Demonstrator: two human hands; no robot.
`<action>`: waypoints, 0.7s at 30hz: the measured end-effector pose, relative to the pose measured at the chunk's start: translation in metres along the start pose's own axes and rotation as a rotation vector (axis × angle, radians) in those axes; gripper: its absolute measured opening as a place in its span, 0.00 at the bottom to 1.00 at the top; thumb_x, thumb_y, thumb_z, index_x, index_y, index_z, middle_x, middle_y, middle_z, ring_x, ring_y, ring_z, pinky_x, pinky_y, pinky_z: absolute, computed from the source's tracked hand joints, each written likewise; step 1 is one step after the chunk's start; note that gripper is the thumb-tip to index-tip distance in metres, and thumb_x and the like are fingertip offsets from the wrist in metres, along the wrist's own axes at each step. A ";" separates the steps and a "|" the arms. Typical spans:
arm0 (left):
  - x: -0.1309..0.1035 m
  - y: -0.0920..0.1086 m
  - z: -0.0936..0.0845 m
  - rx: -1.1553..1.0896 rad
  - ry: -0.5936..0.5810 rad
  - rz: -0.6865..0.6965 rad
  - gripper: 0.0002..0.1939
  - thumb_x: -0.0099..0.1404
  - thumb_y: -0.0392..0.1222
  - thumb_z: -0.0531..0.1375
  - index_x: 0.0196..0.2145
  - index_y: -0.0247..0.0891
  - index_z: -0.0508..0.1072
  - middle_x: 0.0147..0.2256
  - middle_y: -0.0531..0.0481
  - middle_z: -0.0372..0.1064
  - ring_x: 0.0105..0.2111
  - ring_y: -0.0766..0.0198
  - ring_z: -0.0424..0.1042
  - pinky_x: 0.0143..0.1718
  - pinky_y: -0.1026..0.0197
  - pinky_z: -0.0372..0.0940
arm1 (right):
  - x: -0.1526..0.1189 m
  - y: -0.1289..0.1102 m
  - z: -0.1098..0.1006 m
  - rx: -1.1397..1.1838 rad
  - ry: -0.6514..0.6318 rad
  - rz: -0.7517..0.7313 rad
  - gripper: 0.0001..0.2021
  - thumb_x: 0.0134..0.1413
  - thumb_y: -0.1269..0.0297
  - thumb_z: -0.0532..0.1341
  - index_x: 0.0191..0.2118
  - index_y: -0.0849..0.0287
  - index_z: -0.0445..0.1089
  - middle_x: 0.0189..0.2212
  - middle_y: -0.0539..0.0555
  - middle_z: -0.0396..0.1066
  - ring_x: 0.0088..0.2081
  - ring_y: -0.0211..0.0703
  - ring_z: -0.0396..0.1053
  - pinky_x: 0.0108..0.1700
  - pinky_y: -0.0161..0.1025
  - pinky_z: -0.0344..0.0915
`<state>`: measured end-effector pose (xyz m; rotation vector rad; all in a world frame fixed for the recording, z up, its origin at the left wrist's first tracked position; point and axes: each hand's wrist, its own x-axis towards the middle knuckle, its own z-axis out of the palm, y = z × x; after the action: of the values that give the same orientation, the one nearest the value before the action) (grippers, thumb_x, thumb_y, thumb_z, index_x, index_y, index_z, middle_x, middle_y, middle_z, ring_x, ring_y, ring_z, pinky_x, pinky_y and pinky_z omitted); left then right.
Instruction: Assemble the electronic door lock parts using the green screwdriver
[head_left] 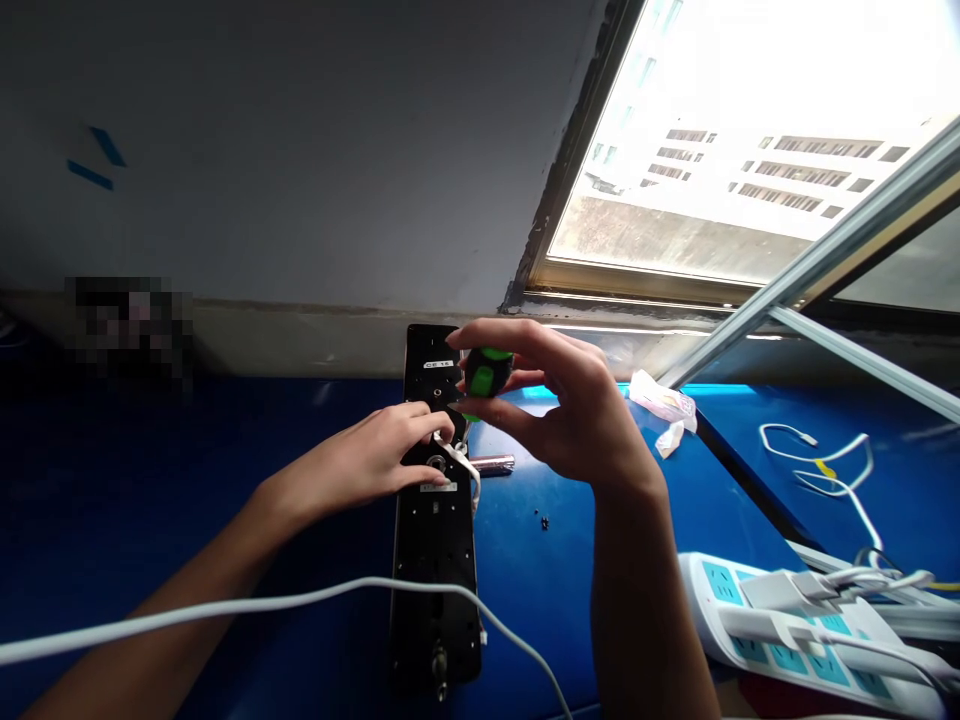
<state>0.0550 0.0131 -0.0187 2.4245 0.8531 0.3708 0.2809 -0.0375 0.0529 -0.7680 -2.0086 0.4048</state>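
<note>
1. Resting on the panel, the left hand [397,450] has thumb and forefinger apart beside a white lead [474,478]; whether it grips the lead, I cannot tell.
2. Passing in front of the left forearm and the panel's near part is a white cable [367,583].
3. Lying lengthwise on the blue surface [517,580], the black panel [435,545] has its far end close to the surface's far edge, by the wall.
4. Grasped between the right hand's [574,410] thumb and fingers is a green-and-black driver [484,375], over the panel's right edge; its tip cannot be made out.
5. Just beside that edge lies a shiny tube [495,464].
6. Small dark bits [545,523] sit nearer, right of the panel.
7. Near the surface's far edge lies a crumpled wrapper [666,400].
8. Toward its near right corner, a power strip [697,580] holds white plugs [780,590]; a cord [851,487] loops beyond.
</note>
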 end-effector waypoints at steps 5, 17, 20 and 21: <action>-0.002 0.000 0.002 0.050 0.021 0.012 0.13 0.67 0.48 0.67 0.48 0.45 0.77 0.45 0.48 0.75 0.40 0.56 0.76 0.38 0.60 0.69 | -0.007 0.000 0.010 -0.069 0.093 0.040 0.20 0.62 0.74 0.67 0.57 0.51 0.73 0.51 0.49 0.78 0.46 0.38 0.79 0.46 0.34 0.80; 0.010 0.044 0.029 0.234 0.211 0.333 0.13 0.74 0.48 0.61 0.48 0.38 0.79 0.47 0.42 0.74 0.53 0.49 0.69 0.51 0.49 0.72 | -0.104 0.014 0.002 -0.289 0.729 0.108 0.30 0.58 0.70 0.70 0.63 0.45 0.65 0.40 0.50 0.76 0.35 0.44 0.80 0.35 0.44 0.82; 0.015 0.049 0.052 0.289 0.147 0.406 0.11 0.74 0.45 0.62 0.49 0.37 0.79 0.49 0.41 0.75 0.57 0.46 0.67 0.54 0.45 0.72 | -0.120 0.016 -0.007 -0.332 0.589 0.183 0.27 0.58 0.69 0.69 0.61 0.46 0.67 0.44 0.51 0.78 0.37 0.42 0.81 0.40 0.43 0.82; 0.016 0.049 0.058 0.307 0.129 0.415 0.11 0.74 0.44 0.62 0.48 0.37 0.79 0.49 0.40 0.76 0.58 0.44 0.67 0.54 0.44 0.73 | -0.123 0.018 -0.009 -0.321 0.561 0.197 0.27 0.59 0.69 0.69 0.61 0.46 0.67 0.43 0.50 0.79 0.37 0.42 0.81 0.41 0.43 0.82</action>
<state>0.1158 -0.0319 -0.0367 2.8942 0.4763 0.5923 0.3423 -0.1057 -0.0318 -1.1411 -1.4860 -0.0347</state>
